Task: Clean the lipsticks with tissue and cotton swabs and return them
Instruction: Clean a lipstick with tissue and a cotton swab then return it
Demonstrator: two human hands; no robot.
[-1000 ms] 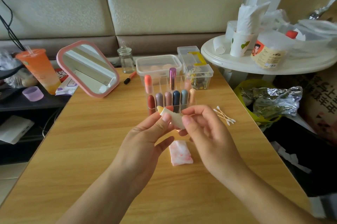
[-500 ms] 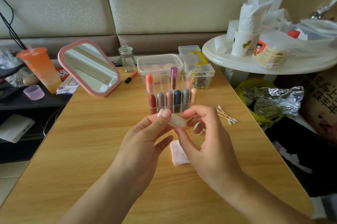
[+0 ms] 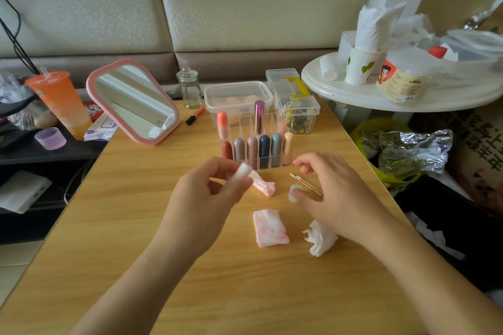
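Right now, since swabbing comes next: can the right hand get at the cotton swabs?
Probably yes. The cotton swabs lie uncovered on the table right beside the right hand, whose fingertip only touches a small pale cap.

Left hand (image 3: pixel 206 198) in a pinch around a pale tube (image 3: pixel 244 171); right hand (image 3: pixel 334 193) low, palm down, fingers loosely bent.

Matt wood-grain table (image 3: pixel 136 225), clear glossy plastic organizer (image 3: pixel 268 164), soft crumpled tissue (image 3: pixel 321 239).

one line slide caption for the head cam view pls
Lipstick cleaning: left hand holds a pale lipstick tube; right hand touches a small cap on the table beside cotton swabs.
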